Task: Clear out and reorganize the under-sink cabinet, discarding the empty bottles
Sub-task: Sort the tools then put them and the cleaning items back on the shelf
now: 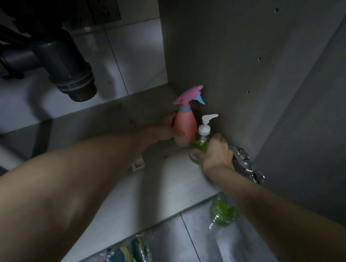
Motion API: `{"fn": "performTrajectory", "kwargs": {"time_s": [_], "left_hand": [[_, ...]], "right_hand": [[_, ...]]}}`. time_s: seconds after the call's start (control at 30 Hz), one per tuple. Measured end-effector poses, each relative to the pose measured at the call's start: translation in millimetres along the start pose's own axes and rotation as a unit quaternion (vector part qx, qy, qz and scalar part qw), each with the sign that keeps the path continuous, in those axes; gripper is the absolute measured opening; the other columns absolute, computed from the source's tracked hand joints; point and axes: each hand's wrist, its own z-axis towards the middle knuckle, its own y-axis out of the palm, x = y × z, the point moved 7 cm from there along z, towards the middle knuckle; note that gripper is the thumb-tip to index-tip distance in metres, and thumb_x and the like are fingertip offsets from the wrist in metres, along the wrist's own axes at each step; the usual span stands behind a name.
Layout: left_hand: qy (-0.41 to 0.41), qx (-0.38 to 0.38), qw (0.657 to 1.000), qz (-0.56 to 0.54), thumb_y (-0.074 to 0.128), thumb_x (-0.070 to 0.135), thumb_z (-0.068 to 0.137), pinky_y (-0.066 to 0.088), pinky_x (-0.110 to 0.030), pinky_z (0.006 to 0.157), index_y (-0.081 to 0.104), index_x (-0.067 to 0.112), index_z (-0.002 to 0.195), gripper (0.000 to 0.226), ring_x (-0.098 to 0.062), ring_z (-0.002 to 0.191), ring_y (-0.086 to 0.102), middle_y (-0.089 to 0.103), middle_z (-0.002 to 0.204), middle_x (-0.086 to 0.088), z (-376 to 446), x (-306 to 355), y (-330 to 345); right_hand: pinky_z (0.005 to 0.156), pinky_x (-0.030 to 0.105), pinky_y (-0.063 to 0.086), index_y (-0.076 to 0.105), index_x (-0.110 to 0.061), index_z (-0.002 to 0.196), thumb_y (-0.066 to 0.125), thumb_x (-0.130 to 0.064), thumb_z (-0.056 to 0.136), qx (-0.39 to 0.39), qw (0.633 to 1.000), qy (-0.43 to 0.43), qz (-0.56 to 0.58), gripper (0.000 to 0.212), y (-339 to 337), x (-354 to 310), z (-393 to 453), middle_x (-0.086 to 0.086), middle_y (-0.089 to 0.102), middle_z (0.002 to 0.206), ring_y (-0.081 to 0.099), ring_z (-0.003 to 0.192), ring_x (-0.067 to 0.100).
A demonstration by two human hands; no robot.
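Pink spray bottle (183, 128) stands upright at the cabinet's right rear corner, left hand (163, 130) wrapped round its body. Just beside it, touching, the green pump bottle (198, 143), also upright, w/ right hand (214, 153) gripping it from the wall side. Each hand's on its own bottle; long axes vertical, so prob. straight lifts.

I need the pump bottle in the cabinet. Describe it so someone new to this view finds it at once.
Find the cabinet's right side wall. At its base the right hand grips the pump bottle: clear, green liquid, white pump. Its neighbour, the spray bottle, is taller and pink.
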Motion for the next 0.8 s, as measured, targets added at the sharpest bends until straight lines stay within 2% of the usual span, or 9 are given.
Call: {"fn": "performTrajectory", "kwargs": {"time_s": [0.13, 0.2, 0.27, 0.4, 0.47, 0.53, 0.63, 0.73, 0.8], "left_hand": [[-0.013, 0.170, 0.984, 0.053, 0.062, -0.004, 0.089, 0.048, -0.046, 0.101, 0.058, -0.003, 0.129, 0.040, -0.034, 0.118, 0.060, 0.063, 0.126, -0.021, -16, -3, 4], [0.004, 0.226, 0.974, 0.028, 0.063, -0.001, 0.089, 0.050, -0.039, 0.093, 0.063, -0.003, 0.121, 0.033, -0.027, 0.111, 0.062, 0.066, 0.121, -0.021, -34, 0, 11], [0.015, 0.245, 0.969, 0.038, 0.060, 0.003, 0.089, 0.048, -0.029, 0.082, 0.066, 0.003, 0.118, 0.029, -0.018, 0.104, 0.061, 0.068, 0.117, -0.016, -58, 1, 21], [0.017, 0.212, 0.975, 0.066, 0.058, 0.000, 0.084, 0.051, -0.030, 0.096, 0.066, 0.013, 0.120, 0.039, -0.020, 0.102, 0.067, 0.071, 0.106, -0.004, -123, -11, 50], [0.011, 0.175, 0.982, 0.072, 0.058, 0.000, 0.084, 0.055, -0.032, 0.091, 0.067, 0.013, 0.114, 0.035, -0.020, 0.097, 0.069, 0.072, 0.098, 0.000, -157, -25, 68], [-0.009, 0.133, 0.988, 0.075, 0.058, 0.000, 0.084, 0.055, -0.037, 0.091, 0.067, 0.013, 0.110, 0.030, -0.022, 0.100, 0.070, 0.074, 0.103, -0.003, -191, -43, 82], [-0.037, 0.111, 0.974, 0.196, 0.064, 0.009, 0.083, 0.053, -0.037, 0.091, 0.069, 0.018, 0.107, 0.027, -0.022, 0.101, 0.066, 0.071, 0.108, -0.002, -237, -71, 90], [-0.067, 0.114, 0.946, 0.295, 0.065, 0.019, 0.084, 0.050, -0.035, 0.085, 0.064, 0.022, 0.107, 0.024, -0.025, 0.101, 0.061, 0.064, 0.108, -0.001, -280, -102, 94], [-0.085, 0.122, 0.933, 0.329, 0.067, 0.026, 0.084, 0.048, -0.036, 0.088, 0.061, 0.023, 0.117, 0.034, -0.024, 0.109, 0.057, 0.060, 0.114, -0.001, -306, -122, 96]], "right_hand": [[0.097, 0.043, 0.043, 0.042, -0.001, 0.129, 0.073, -0.032, 0.088, -0.024, 0.999, -0.021, -0.030, 0.060, -6, -1, -11, 0.022, 0.051, 0.134, 0.053, 0.123, 0.044], [0.095, 0.044, 0.044, 0.045, -0.002, 0.123, 0.069, -0.029, 0.089, -0.027, 0.998, -0.049, -0.037, 0.049, -14, -3, -20, 0.023, 0.054, 0.129, 0.055, 0.120, 0.045], [0.092, 0.046, 0.045, 0.048, -0.005, 0.117, 0.063, -0.023, 0.089, -0.021, 0.994, -0.095, -0.056, 0.037, -24, -3, -31, 0.022, 0.056, 0.124, 0.056, 0.116, 0.045], [0.097, 0.044, 0.046, 0.052, -0.008, 0.122, 0.055, -0.022, 0.090, -0.030, 0.976, -0.173, -0.131, 0.035, -40, 9, -60, 0.016, 0.052, 0.125, 0.052, 0.120, 0.039], [0.096, 0.042, 0.045, 0.054, -0.008, 0.123, 0.054, -0.030, 0.093, -0.084, 0.947, -0.196, -0.242, 0.037, -39, 19, -73, 0.015, 0.052, 0.129, 0.049, 0.126, 0.036], [0.093, 0.039, 0.047, 0.057, -0.009, 0.124, 0.055, -0.035, 0.094, -0.130, 0.903, -0.221, -0.344, 0.040, -35, 29, -88, 0.014, 0.056, 0.129, 0.050, 0.125, 0.034], [0.089, 0.040, 0.050, 0.056, -0.010, 0.127, 0.057, -0.027, 0.096, -0.159, 0.868, -0.252, -0.396, 0.035, -31, 37, -108, 0.014, 0.056, 0.127, 0.058, 0.118, 0.036], [0.081, 0.039, 0.047, 0.057, -0.009, 0.122, 0.056, -0.019, 0.096, -0.166, 0.861, -0.269, -0.399, 0.027, -27, 39, -117, 0.016, 0.056, 0.123, 0.060, 0.112, 0.038], [0.079, 0.038, 0.046, 0.059, -0.010, 0.112, 0.058, -0.020, 0.093, -0.153, 0.880, -0.265, -0.363, 0.021, -30, 34, -116, 0.016, 0.056, 0.118, 0.060, 0.107, 0.038]]}}
